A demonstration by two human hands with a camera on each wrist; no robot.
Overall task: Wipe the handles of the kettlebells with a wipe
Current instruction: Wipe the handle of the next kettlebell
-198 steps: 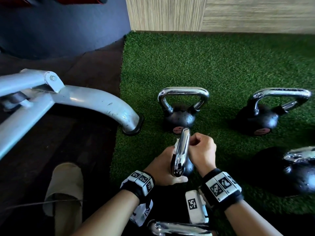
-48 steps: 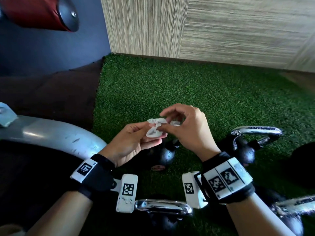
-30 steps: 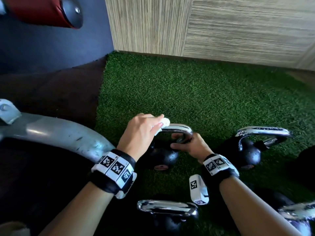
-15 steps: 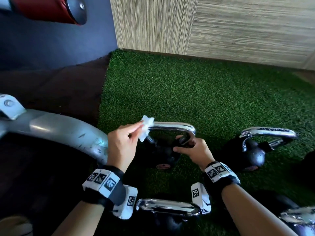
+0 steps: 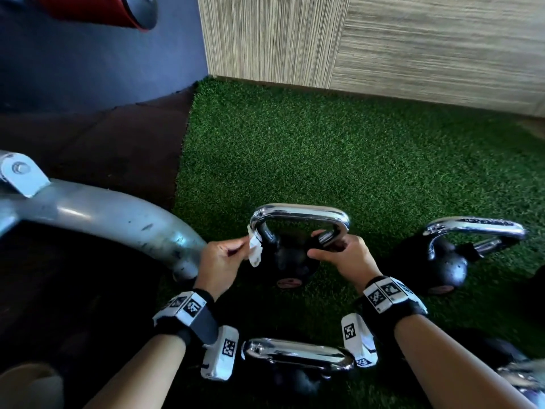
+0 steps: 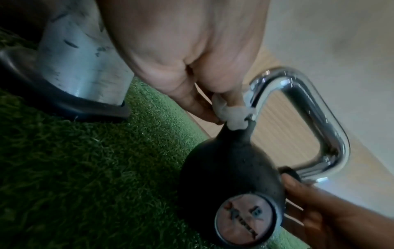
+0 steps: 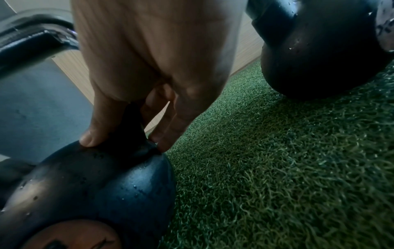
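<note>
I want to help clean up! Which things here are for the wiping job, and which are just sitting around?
For the job:
wipe, pinched by left hand
chrome-handled kettlebell, steadied by right hand
other kettlebells, still waiting

Just sitting around:
grey machine leg
green turf
red roller

A grey metal frame leg (image 5: 118,219) rests at the green turf's (image 5: 368,160) edge; a red pad (image 5: 97,8) hangs above.

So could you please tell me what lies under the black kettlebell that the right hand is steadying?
Green artificial turf lies under the black kettlebell held by the right hand. Its base hides the contact patch.
</note>
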